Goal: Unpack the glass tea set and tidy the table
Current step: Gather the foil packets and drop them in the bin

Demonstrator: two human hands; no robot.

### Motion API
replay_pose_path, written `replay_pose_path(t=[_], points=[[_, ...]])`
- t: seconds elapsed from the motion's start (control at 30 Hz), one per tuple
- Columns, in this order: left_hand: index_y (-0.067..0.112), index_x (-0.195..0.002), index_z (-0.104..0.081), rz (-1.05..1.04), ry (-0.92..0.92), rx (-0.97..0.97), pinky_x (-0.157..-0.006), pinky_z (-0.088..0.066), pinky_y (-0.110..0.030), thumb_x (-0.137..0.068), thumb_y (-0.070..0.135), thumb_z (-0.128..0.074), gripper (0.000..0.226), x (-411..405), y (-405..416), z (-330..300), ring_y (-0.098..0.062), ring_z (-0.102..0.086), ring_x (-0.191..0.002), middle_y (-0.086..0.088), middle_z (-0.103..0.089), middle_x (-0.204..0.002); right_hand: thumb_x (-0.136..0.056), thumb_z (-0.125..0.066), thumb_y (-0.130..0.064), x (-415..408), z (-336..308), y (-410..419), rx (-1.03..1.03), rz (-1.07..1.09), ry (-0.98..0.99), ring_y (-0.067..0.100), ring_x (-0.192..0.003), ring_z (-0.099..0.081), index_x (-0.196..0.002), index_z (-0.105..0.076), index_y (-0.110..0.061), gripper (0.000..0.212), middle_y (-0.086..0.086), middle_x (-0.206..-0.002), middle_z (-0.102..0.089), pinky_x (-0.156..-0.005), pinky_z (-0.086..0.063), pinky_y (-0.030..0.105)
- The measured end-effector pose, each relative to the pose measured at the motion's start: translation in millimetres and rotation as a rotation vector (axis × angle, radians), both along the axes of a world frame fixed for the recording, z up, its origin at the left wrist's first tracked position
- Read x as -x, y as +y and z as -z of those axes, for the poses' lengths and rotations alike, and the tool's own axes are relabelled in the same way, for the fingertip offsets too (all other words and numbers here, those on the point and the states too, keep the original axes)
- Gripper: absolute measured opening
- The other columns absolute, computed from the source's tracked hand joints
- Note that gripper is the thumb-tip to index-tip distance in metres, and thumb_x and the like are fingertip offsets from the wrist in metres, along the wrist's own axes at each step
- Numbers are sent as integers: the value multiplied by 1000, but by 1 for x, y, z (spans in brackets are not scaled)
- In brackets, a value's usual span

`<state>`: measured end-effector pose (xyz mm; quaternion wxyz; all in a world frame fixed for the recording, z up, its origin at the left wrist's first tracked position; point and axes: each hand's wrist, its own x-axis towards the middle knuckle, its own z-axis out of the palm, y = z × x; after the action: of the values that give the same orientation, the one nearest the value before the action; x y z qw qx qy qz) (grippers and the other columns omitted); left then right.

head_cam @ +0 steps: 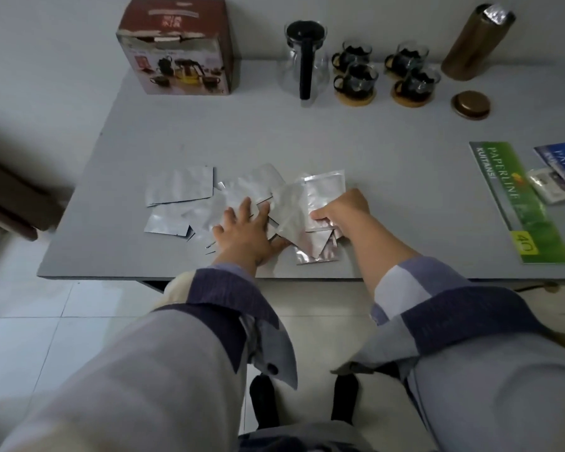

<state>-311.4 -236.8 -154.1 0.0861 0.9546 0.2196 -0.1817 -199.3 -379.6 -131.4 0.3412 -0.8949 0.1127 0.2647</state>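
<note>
Head view: I am gathering the foil sachets [242, 203] scattered along the near edge of the bench [388, 151], left of its middle. My left hand [247, 233] is lying flat with fingers spread, pressing on the middle of the heap; its grip is wide and holding nothing. My right hand [338, 212] is pinching the near edge of one pale sachet [323, 194] between thumb and curled fingers. I am judging these sachets light, thin, limp and slick, likely to slide over one another and over the smooth bench, so sweeping them together and pinching at a sealed edge should serve better than lifting from a flat face. The glass teapot [305, 60] and the four glass cups [385, 71] are already standing along the far edge, the carton [177, 47] at the far left corner; all glass should be fragile. How many sachets are lying under my hands I cannot tell, and their contents are hidden. The booklets [519, 200] at the right edge are partly cut off.
</note>
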Motion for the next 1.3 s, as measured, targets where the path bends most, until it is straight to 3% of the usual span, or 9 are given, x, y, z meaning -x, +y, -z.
replay_pose_path(t=[0.1,0.27,0.53,0.7,0.83,0.97,1.03,1.13,1.3], points=[[41,-148,-4,15,24,29,-102,-28,-52,-77,74,-45,88,0,4,-5,-33,-8,-140,9,0,-157,-64,-87,-17,4,3,5,-26,13,43,25,-87,-65,-107,-59,-2,53,7,-96,-65,-79,-55,33],[36,-151,-3,13,26,230,-111,-17,-56,-86,45,-51,81,0,18,-24,-31,-1,-144,11,-2,-159,-66,-86,-10,2,-10,10,-153,63,106,27,-108,-61,-119,-56,3,63,8,-115,-64,-94,-49,34],[41,-149,-14,-111,-72,355,-112,-12,-47,-86,70,-36,73,9,75,-49,-28,-6,-144,10,-8,-159,-68,-85,-12,-11,-43,44,-334,140,20,22,-95,-62,-116,-58,-4,56,6,-110,-66,-60,-45,26],[36,-150,-15,-173,-94,167,-115,-14,-49,-91,62,-38,68,16,115,-37,-31,-7,-144,5,-7,-160,-66,-83,-6,-1,-24,80,-436,215,24,27,-103,-66,-121,-56,-4,61,10,-114,-67,-85,-55,37],[41,-149,-12,-265,3,103,-116,-13,-51,-93,53,-43,65,19,148,-27,-36,-1,-145,1,3,-160,-72,-79,-4,-2,-9,94,-416,202,-30,24,-94,-65,-107,-56,-10,43,7,-111,-68,-68,-50,30],[43,-141,-23,-273,35,77,-110,-22,-53,-84,61,-46,65,23,143,-13,-41,-10,-139,0,-7,-157,-74,-75,-15,8,7,106,-119,83,-76,26,-115,-56,-128,-50,-19,59,5,-130,-52,-96,-49,37],[44,-141,-21,-267,2,41,-109,-23,-53,-84,64,-44,65,26,130,-7,-41,-11,-139,2,-8,-157,-74,-72,-20,20,15,112,-66,29,-113,29,-119,-51,-132,-44,-21,65,7,-133,-39,-97,-50,43],[46,-143,-19,-234,-26,26,-107,-24,-51,-86,65,-41,64,28,112,-6,-40,-13,-137,2,-10,-157,-69,-68,-23,29,18,122,-119,-37,-146,28,-115,-55,-130,-46,-18,65,4,-130,-46,-93,-52,45],[42,-148,8,-190,7,100,-114,-4,-52,-88,72,-23,75,50,81,5,-38,9,-144,2,18,-159,-70,-52,-20,33,10,134,-221,-30,-109,31,-119,-54,-135,-44,-14,66,9,-133,-50,-100,-48,44]])
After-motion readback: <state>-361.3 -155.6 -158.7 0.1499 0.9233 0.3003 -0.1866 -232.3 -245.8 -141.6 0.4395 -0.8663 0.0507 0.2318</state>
